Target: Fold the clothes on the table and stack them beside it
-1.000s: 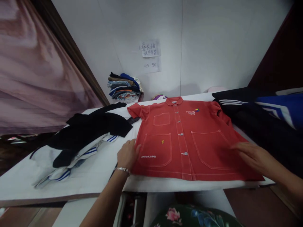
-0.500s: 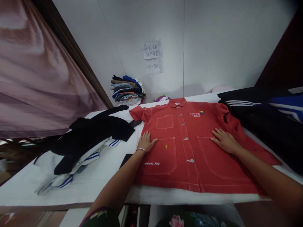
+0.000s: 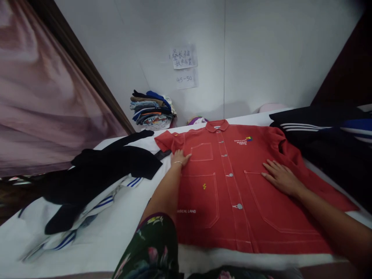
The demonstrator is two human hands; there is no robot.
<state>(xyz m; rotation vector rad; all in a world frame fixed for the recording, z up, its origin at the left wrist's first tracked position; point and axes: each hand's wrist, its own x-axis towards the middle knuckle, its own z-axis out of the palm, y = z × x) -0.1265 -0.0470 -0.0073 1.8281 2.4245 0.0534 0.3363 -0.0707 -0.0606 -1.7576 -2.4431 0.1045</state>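
A red button-front jacket [image 3: 229,190] lies spread face up on the white-covered table, its collar at the far side and its hem towards me. My left hand [image 3: 180,157] rests on the jacket's left edge, beside the small chest pocket and just below the short-looking left sleeve [image 3: 164,140]; its fingers lie outstretched. Flat on the right front, above the big lower pocket, is my right hand [image 3: 280,176] with fingers extended. The right sleeve [image 3: 325,190] runs out sideways, partly under my right forearm. Neither hand grips the cloth.
To the left lies a loose heap of black clothing [image 3: 104,170] over white pieces with blue stripes [image 3: 99,205]. Folded clothes [image 3: 152,110] are stacked at the back by the wall. Dark garments with white stripes [image 3: 319,151] fill the right side. A pink curtain [image 3: 52,97] hangs left.
My left hand has slid up the jacket's left side, from the lower pocket towards the sleeve. My right hand stays nearly in place. The view has come slightly closer to the table.
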